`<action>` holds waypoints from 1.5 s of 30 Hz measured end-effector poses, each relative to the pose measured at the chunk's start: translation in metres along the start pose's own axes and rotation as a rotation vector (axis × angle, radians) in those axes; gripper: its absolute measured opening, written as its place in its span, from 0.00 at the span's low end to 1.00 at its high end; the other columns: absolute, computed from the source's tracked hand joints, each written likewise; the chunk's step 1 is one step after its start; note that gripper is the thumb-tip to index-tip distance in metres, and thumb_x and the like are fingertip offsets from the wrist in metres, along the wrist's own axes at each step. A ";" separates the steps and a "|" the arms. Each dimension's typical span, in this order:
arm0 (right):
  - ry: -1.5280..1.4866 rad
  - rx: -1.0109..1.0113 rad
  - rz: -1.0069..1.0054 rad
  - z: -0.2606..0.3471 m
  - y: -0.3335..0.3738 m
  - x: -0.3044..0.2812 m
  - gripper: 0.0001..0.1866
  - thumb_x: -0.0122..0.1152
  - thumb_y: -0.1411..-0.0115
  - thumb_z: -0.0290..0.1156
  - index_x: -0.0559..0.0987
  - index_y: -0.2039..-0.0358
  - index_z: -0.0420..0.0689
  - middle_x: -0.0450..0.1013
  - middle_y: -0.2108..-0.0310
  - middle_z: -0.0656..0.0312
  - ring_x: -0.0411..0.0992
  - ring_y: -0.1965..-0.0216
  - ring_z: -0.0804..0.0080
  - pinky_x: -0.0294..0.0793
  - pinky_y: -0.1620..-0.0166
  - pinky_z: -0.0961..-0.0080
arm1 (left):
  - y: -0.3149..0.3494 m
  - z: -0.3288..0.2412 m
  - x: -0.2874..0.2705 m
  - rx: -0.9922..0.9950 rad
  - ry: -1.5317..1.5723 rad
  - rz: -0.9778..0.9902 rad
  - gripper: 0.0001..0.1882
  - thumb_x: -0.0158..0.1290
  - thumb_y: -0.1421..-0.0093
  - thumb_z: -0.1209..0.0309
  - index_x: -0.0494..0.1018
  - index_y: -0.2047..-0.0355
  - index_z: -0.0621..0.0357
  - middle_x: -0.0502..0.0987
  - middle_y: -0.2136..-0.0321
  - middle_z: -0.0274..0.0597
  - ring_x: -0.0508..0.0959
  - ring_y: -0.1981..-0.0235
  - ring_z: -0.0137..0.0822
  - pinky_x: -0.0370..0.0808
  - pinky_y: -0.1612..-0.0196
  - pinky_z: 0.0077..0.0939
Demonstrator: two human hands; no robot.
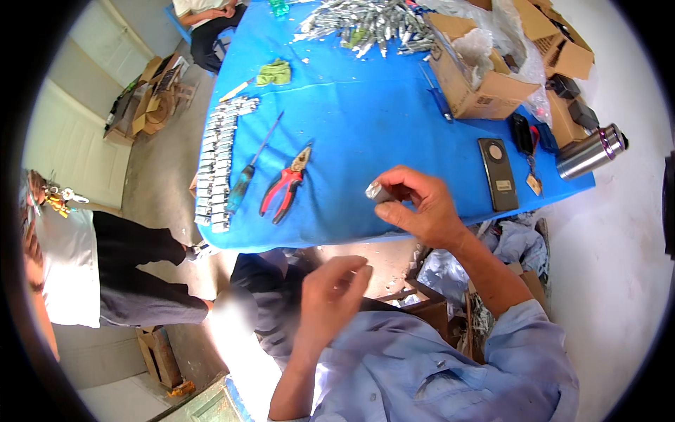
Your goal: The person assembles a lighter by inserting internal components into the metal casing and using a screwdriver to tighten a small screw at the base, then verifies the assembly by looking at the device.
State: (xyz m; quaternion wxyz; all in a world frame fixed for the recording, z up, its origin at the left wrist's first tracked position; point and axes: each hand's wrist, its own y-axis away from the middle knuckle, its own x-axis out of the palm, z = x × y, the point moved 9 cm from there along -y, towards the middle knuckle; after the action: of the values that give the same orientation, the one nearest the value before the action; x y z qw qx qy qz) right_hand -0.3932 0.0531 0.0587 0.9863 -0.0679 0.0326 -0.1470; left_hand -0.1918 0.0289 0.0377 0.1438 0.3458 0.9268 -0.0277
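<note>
My right hand [425, 207] is over the table's near edge, its thumb and fingers closed on a small silver metal block [378, 191]. The block's end face points left. My left hand [332, 299] hovers in front of the table edge, fingers loosely curved, with a gap between thumb and forefinger; I see nothing in it. On the blue cloth [344, 169] lie red-and-black combination pliers [287, 184] and a screwdriver [242, 184] with a teal handle. Left of these, similar silver blocks [214, 169] stand in two columns.
A heap of silver parts [369, 24] covers the far end. At right are an open cardboard box [478, 77], a blue-handled tool [439, 98], a phone [497, 176], keys [531, 162] and a steel flask [587, 153]. A green rag [274, 72] lies far left. Two other people are at left.
</note>
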 end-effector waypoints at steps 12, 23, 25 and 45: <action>0.141 -0.376 0.205 0.015 -0.071 0.070 0.12 0.69 0.43 0.19 0.80 0.58 0.39 0.79 0.59 0.57 0.81 0.61 0.67 0.82 0.54 0.69 | -0.011 -0.010 -0.087 -0.031 -0.017 -0.399 0.08 0.63 0.33 0.74 0.82 0.58 0.66 0.82 0.70 0.33 0.79 0.71 0.20 0.76 0.67 0.15; 0.389 -0.720 0.151 0.001 -0.116 0.105 0.13 0.66 0.45 0.18 0.79 0.59 0.42 0.80 0.59 0.52 0.79 0.57 0.48 0.76 0.53 0.54 | -0.051 -0.025 -0.125 0.058 -0.186 -0.502 0.10 0.62 0.32 0.72 0.81 0.52 0.60 0.85 0.60 0.41 0.82 0.66 0.26 0.79 0.69 0.22; 0.361 -0.773 0.156 -0.003 -0.117 0.112 0.14 0.65 0.46 0.18 0.79 0.59 0.43 0.79 0.59 0.52 0.78 0.59 0.47 0.75 0.54 0.54 | -0.054 -0.024 -0.127 0.120 -0.232 -0.521 0.11 0.62 0.33 0.72 0.81 0.51 0.59 0.85 0.59 0.41 0.83 0.66 0.27 0.77 0.71 0.22; 0.379 -0.897 0.236 0.002 -0.094 0.113 0.18 0.68 0.51 0.18 0.78 0.58 0.43 0.79 0.61 0.54 0.78 0.61 0.50 0.75 0.56 0.54 | -0.070 -0.011 -0.100 0.104 -0.253 -0.465 0.14 0.59 0.32 0.74 0.80 0.47 0.62 0.85 0.61 0.46 0.83 0.67 0.34 0.79 0.66 0.27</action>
State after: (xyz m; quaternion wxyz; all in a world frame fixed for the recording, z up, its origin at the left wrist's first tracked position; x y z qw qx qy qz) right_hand -0.3120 -0.0691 0.0690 0.8465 -0.4534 0.2785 -0.0154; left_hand -0.1679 -0.0862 0.0732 0.2304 0.1241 0.9534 -0.1504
